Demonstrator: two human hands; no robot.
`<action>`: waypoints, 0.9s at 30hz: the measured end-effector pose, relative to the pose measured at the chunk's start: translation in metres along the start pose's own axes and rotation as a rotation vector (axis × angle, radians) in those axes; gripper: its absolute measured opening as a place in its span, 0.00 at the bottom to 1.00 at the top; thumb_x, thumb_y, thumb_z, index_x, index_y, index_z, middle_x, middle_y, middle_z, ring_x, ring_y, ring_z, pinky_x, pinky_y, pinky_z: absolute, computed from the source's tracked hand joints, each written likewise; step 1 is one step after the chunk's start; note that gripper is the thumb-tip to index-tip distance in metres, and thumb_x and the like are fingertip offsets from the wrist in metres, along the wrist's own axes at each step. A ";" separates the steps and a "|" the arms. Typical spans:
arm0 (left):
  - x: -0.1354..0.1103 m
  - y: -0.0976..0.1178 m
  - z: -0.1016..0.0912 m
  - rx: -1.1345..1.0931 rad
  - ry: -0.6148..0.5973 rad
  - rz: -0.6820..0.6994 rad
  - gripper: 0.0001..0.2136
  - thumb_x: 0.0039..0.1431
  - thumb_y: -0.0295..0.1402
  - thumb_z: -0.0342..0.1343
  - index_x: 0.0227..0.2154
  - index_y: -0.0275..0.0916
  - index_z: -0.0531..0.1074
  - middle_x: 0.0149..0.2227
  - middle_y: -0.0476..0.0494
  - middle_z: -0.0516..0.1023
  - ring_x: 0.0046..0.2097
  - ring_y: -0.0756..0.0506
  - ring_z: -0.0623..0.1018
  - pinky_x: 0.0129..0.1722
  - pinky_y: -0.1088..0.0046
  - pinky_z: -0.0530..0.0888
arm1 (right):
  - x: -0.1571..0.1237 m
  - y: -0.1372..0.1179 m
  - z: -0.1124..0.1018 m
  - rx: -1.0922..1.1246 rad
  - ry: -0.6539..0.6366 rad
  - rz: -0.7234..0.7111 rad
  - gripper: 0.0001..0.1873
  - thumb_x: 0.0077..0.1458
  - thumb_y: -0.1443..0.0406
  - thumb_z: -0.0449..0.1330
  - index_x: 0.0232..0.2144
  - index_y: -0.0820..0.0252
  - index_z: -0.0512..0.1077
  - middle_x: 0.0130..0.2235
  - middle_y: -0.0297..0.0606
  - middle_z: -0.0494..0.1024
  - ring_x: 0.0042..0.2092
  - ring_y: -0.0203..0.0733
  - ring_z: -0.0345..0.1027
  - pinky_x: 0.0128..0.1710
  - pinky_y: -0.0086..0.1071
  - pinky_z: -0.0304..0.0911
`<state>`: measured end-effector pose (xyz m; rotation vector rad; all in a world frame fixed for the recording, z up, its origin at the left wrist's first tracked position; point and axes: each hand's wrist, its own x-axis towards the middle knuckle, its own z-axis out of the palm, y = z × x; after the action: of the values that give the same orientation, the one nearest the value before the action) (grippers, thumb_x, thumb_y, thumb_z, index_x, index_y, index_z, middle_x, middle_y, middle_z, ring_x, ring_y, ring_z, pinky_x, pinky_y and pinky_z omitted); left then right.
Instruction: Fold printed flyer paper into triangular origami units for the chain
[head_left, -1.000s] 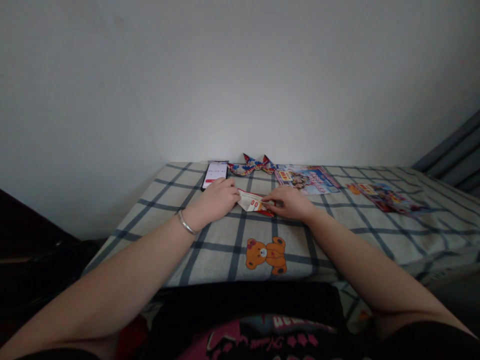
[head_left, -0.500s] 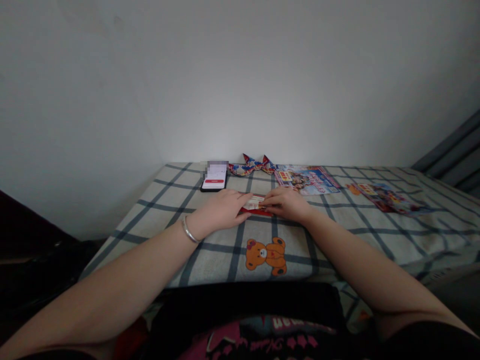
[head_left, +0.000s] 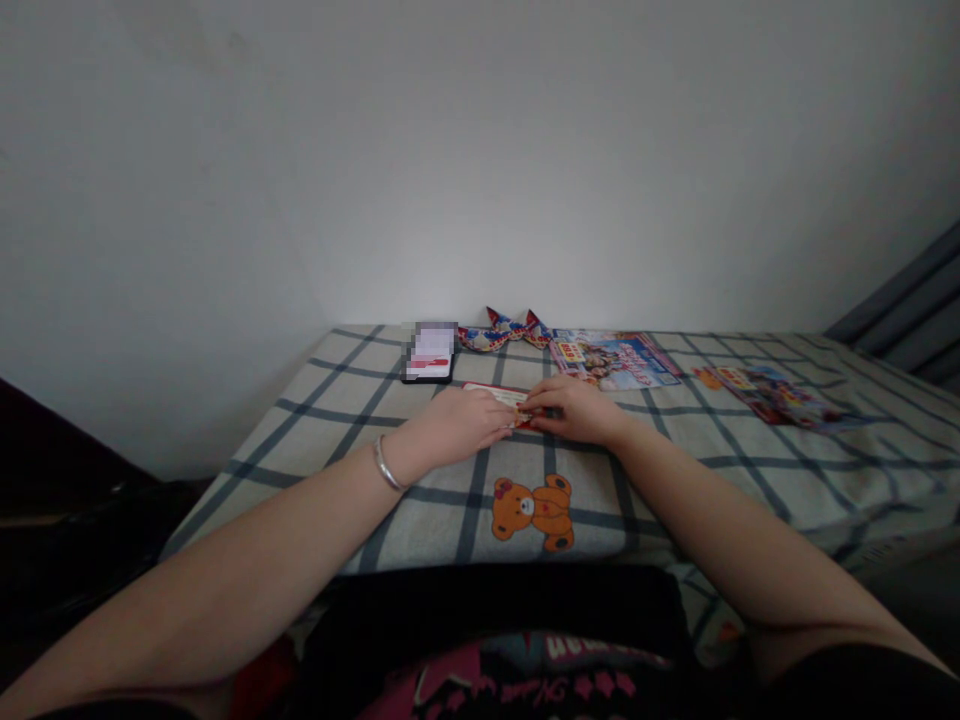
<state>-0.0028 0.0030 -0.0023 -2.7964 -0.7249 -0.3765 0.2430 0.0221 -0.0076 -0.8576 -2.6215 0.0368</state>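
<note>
A folded piece of printed paper [head_left: 500, 394], cream with red edges, lies on the checked cloth between my hands. My left hand [head_left: 461, 425], a silver bangle on its wrist, covers the paper's near left part with its fingers pressed together on it. At the paper's right end, my right hand [head_left: 576, 408] grips it with bent fingers and thumb. The fingertips of both hands nearly meet there, hiding the creases and much of the paper's right part.
Beyond my hands lie a phone [head_left: 430, 355] with a lit screen and a folded colourful paper shape [head_left: 504, 332] with pointed tips. Printed flyers [head_left: 626, 361] lie to the right. A plain wall [head_left: 480, 160] rises behind the cloth-covered table [head_left: 315, 440].
My left hand has slid right toward my right hand and its fingers have drawn together. More of the paper's far left edge shows. My right hand has barely moved.
</note>
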 end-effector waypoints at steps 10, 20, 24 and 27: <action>0.002 -0.003 -0.006 -0.089 0.055 -0.287 0.16 0.70 0.35 0.42 0.51 0.42 0.74 0.48 0.42 0.79 0.46 0.44 0.80 0.45 0.68 0.75 | -0.001 -0.002 -0.004 0.047 -0.009 0.010 0.26 0.50 0.60 0.67 0.52 0.57 0.72 0.48 0.45 0.79 0.49 0.48 0.71 0.51 0.42 0.63; 0.000 -0.007 -0.006 -0.151 0.042 -0.438 0.15 0.69 0.34 0.44 0.49 0.42 0.75 0.45 0.45 0.81 0.42 0.44 0.81 0.41 0.69 0.74 | -0.002 -0.006 -0.002 -0.019 0.024 0.191 0.19 0.52 0.65 0.63 0.48 0.58 0.69 0.45 0.42 0.77 0.46 0.46 0.71 0.46 0.37 0.64; 0.001 -0.005 -0.008 -0.143 0.051 -0.336 0.16 0.70 0.36 0.43 0.50 0.43 0.74 0.48 0.46 0.80 0.45 0.45 0.80 0.44 0.70 0.74 | -0.001 -0.005 -0.003 -0.096 0.019 0.210 0.12 0.56 0.66 0.61 0.44 0.56 0.71 0.41 0.40 0.78 0.44 0.45 0.71 0.44 0.36 0.63; 0.001 -0.005 -0.006 -0.149 0.070 -0.189 0.16 0.69 0.35 0.44 0.54 0.45 0.72 0.53 0.47 0.77 0.51 0.46 0.77 0.50 0.69 0.73 | -0.001 -0.003 -0.003 -0.119 0.011 0.172 0.09 0.57 0.65 0.60 0.41 0.56 0.74 0.39 0.40 0.78 0.43 0.44 0.70 0.42 0.35 0.62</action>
<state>-0.0055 0.0062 0.0047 -2.8419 -0.9859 -0.5819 0.2430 0.0189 -0.0045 -1.1193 -2.5532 -0.0787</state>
